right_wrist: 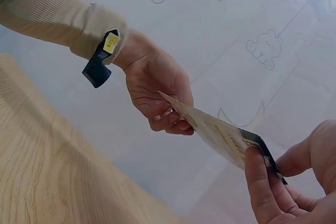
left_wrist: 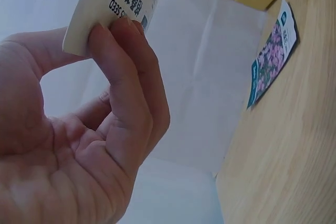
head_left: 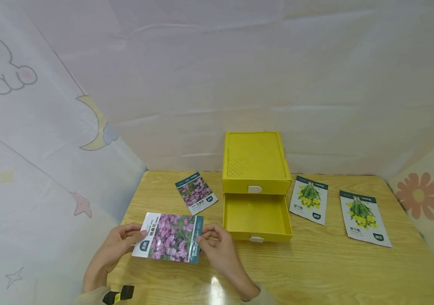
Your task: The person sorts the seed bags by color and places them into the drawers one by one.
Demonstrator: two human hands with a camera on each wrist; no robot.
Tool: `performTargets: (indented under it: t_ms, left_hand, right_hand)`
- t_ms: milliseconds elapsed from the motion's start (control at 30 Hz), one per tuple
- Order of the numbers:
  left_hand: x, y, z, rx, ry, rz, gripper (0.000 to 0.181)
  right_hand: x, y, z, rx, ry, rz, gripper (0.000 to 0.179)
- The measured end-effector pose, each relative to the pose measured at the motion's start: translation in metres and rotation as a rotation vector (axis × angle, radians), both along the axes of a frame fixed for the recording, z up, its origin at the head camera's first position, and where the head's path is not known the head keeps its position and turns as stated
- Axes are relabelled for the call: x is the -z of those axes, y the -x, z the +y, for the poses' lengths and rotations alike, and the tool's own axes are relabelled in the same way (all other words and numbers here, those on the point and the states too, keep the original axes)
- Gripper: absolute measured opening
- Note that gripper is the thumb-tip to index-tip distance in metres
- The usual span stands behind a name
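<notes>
A seed packet with a photo of pink-purple flowers is held up over the left part of the wooden table, turned sideways. My left hand pinches its white end between thumb and fingers. At the dark teal end, my right hand pinches it the same way. The right wrist view shows the packet nearly edge-on, stretched between both hands. Behind it on the table lies another pink-flower seed packet, which also shows in the left wrist view.
A yellow two-drawer box stands at the back middle. Its lower drawer is pulled out, with nothing inside; the upper one is closed. Right of it lie two yellow-flower seed packets, one nearer and one farther right. Printed curtains surround the table.
</notes>
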State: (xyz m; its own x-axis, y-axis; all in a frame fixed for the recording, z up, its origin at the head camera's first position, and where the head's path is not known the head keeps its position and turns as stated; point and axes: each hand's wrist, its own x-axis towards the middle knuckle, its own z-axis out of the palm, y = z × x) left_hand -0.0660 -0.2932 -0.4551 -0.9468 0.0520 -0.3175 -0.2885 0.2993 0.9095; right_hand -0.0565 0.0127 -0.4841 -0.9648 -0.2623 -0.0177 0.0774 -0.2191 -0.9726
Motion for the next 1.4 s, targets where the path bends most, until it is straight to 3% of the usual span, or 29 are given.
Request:
performTargets:
  t_ms: [333, 600, 867, 1167, 1400]
  left_hand:
    - [-0.005, 0.003, 0.011, 0.038, -0.044, 0.013, 0.051]
    - [-0.004, 0.008, 0.023, 0.104, -0.141, 0.058, 0.041]
    - [-0.005, 0.010, 0.033, 0.110, -0.185, 0.065, 0.044]
    - [-0.007, 0.010, 0.039, 0.141, -0.184, 0.069, 0.043]
    - [-0.006, 0.007, 0.045, 0.208, -0.193, 0.074, 0.037]
  right_hand:
    - [-0.006, 0.002, 0.015, 0.004, -0.033, 0.020, 0.029]
    - [-0.012, 0.003, 0.027, 0.031, -0.059, -0.013, 0.029]
    - [-0.014, 0.006, 0.040, 0.050, -0.056, -0.015, 0.030]
    - [-0.014, 0.007, 0.058, 0.086, -0.084, -0.024, 0.028]
    - [-0.014, 0.010, 0.070, 0.144, -0.093, -0.045, 0.023]
